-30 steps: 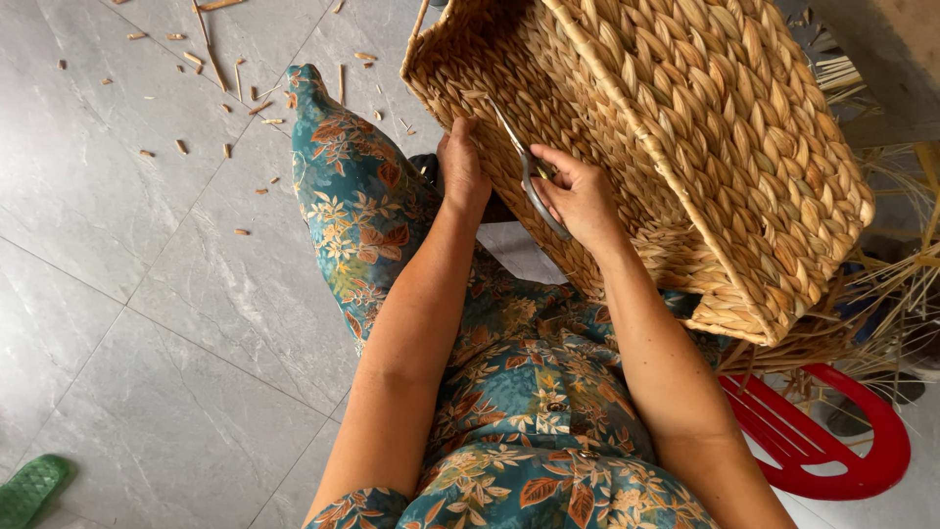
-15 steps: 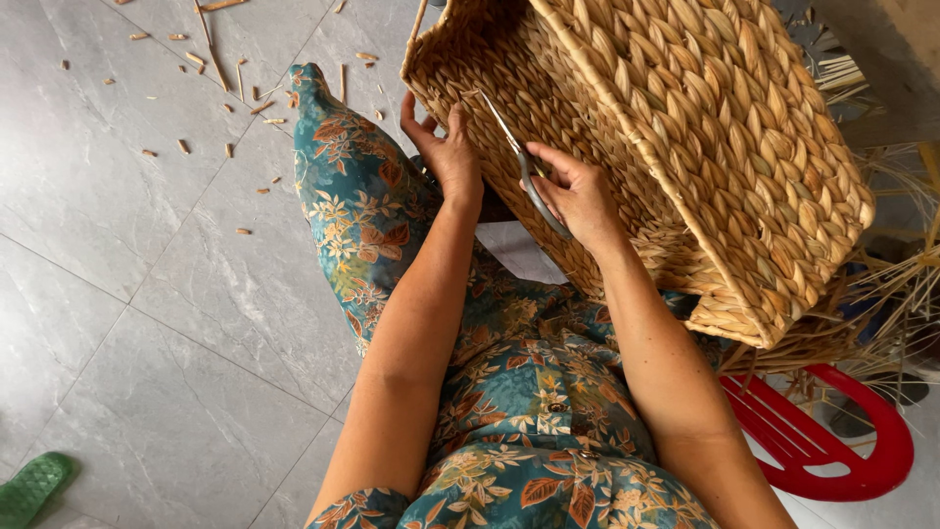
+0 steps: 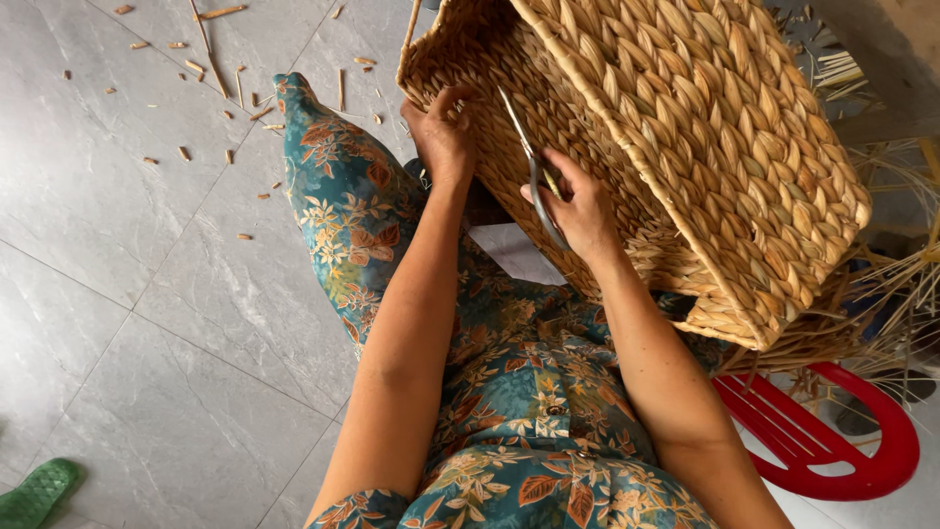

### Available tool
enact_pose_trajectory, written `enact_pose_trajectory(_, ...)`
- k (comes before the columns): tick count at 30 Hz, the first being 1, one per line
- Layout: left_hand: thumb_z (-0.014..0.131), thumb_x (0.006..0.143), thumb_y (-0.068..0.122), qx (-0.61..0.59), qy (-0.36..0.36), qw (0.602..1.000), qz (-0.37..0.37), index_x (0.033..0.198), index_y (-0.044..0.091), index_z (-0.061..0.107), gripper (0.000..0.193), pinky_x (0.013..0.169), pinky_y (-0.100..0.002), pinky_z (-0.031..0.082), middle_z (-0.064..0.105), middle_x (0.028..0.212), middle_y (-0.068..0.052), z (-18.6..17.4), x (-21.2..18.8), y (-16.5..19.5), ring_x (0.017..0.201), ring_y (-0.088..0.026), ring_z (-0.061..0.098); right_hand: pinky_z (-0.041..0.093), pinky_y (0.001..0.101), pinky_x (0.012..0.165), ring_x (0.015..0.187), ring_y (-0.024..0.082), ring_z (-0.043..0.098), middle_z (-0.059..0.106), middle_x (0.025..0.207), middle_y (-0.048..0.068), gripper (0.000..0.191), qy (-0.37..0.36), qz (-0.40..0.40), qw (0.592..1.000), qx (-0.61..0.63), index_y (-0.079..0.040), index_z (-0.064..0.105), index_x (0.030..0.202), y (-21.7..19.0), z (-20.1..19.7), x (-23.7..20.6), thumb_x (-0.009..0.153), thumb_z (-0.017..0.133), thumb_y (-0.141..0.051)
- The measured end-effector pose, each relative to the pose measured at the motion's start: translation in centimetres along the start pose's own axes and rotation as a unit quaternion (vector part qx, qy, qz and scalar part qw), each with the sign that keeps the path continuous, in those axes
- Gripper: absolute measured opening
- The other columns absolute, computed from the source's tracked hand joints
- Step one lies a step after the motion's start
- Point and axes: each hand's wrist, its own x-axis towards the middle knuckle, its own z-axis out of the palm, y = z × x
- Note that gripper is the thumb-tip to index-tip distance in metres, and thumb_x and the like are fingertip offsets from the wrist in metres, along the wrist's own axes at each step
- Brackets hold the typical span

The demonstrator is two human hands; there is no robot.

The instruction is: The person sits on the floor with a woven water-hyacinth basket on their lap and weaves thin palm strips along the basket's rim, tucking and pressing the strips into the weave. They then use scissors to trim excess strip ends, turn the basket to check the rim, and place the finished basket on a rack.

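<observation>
Woven basket (image 3: 685, 147) lay tipped on its side across the person's lap, opening turned toward the person; inside mostly hidden, nothing visible in it. Left hand (image 3: 443, 137) was on the basket's near rim, fingers curled together over the edge. Right hand (image 3: 578, 211) was closed on the handles of a pair of scissors (image 3: 529, 162), fingers wrapped through them; blades pointed up along the basket's inner wall, touching the weave. Couldn't tell whether the blades were parted.

Basket's far bottom corner sat over a pile of loose straw strands (image 3: 881, 284), above a red plastic stool (image 3: 832, 441) at the right edge.

Floor was grey tile (image 3: 127, 294). Short straw offcuts (image 3: 215, 88) were scattered near the top-left corner, beside the knee of the floral trousers (image 3: 343, 206). Green sandal (image 3: 34, 495) in the bottom-left corner.
</observation>
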Motion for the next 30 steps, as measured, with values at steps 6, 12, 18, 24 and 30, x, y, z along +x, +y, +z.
enact_pose_trajectory(6,0.076,0.094,0.011,-0.312,-0.065,0.942,-0.103,0.097,0.008,0.077,0.005,0.094,-0.031,0.053,0.069,0.107,-0.006,0.5,1.5,-0.8,0.1,-0.015,0.062,0.056,0.0341,0.057,0.077,0.017,0.074,0.077,0.101,0.008,0.06,-0.002,-0.054,0.985,-0.164,-0.016,0.056,0.144,-0.2,0.6,0.2,0.094,0.076,-0.041)
enact_pose_trajectory(12,0.073,0.095,0.014,-0.387,-0.089,0.905,-0.15,0.104,0.003,0.075,0.014,0.09,-0.029,0.05,0.072,0.099,-0.001,0.2,2.3,-1.4,0.095,-0.011,0.062,0.06,0.0385,0.062,0.082,0.025,0.073,0.071,0.114,0.012,0.068,0.013,-0.046,0.959,-0.279,-0.022,0.051,0.148,-2.2,1.7,1.5,0.087,0.08,-0.034)
enact_pose_trajectory(18,0.072,0.098,0.018,-0.41,-0.107,0.887,-0.185,0.106,0.003,0.074,0.017,0.089,-0.029,0.049,0.072,0.099,-0.001,-0.4,2.3,-1.1,0.097,-0.012,0.062,0.061,0.039,0.067,0.089,0.032,0.074,0.072,0.115,0.018,0.073,0.066,-0.188,0.936,-0.291,-0.015,0.054,0.146,-3.5,2.8,2.3,0.083,0.086,-0.032)
enact_pose_trajectory(24,0.072,0.096,0.018,-0.405,-0.111,0.887,-0.192,0.107,0.004,0.074,0.018,0.089,-0.028,0.05,0.073,0.1,-0.002,-0.5,2.3,-0.9,0.097,-0.012,0.063,0.062,0.0366,0.067,0.088,0.031,0.076,0.073,0.116,0.02,0.068,0.058,-0.187,0.932,-0.305,-0.009,0.054,0.144,-4.2,3.5,3.2,0.087,0.086,-0.029)
enact_pose_trajectory(30,0.072,0.096,0.016,-0.428,-0.113,0.877,-0.186,0.107,0.003,0.075,0.017,0.087,-0.028,0.051,0.073,0.1,-0.002,-0.2,2.4,-1.1,0.096,-0.012,0.063,0.062,0.0368,0.077,0.095,0.029,0.077,0.075,0.116,0.016,0.071,0.09,-0.241,0.918,-0.301,-0.011,0.056,0.142,-4.7,3.6,3.2,0.081,0.09,-0.025)
